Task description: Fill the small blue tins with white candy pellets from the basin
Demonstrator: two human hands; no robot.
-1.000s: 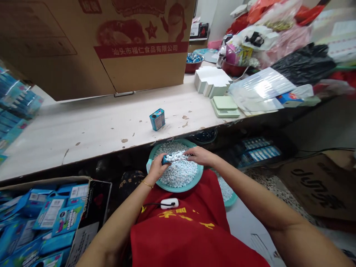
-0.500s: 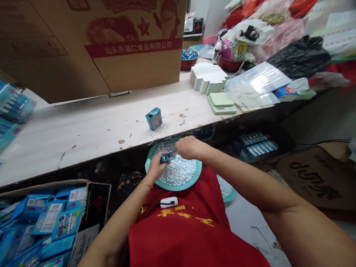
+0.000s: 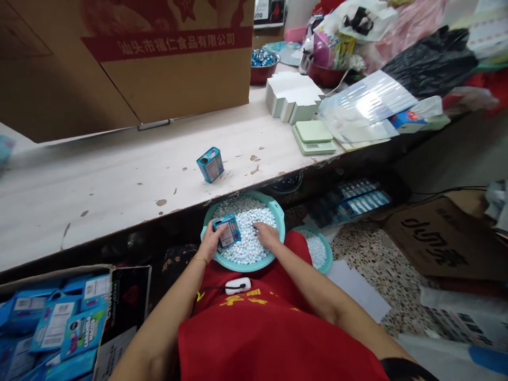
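Observation:
My left hand [image 3: 209, 242] is closed around a small blue candy box [image 3: 229, 233], tilted over the left side of a turquoise basin [image 3: 246, 267]. White pellet-like candies [image 3: 248, 217] fill the basin, which rests at my lap. On the basin's right side, my right hand [image 3: 266, 234] has its curled fingertips down among the candies; whatever they grip is hidden. A second blue box [image 3: 210, 165] with a dark round opening in its top stands on the table in front of the basin.
The white table [image 3: 119, 185] bears a large carton [image 3: 178, 90], a green scale [image 3: 314, 137] and a stack of white card [image 3: 293, 98]. An open carton of blue boxes [image 3: 59, 323] is at lower left. Another basin [image 3: 328, 259] of candies sits lower right.
My right hand has moved from the mouth of the held box, where it had a small clear tool, down into the candies. My left hand has turned the box's printed face into view.

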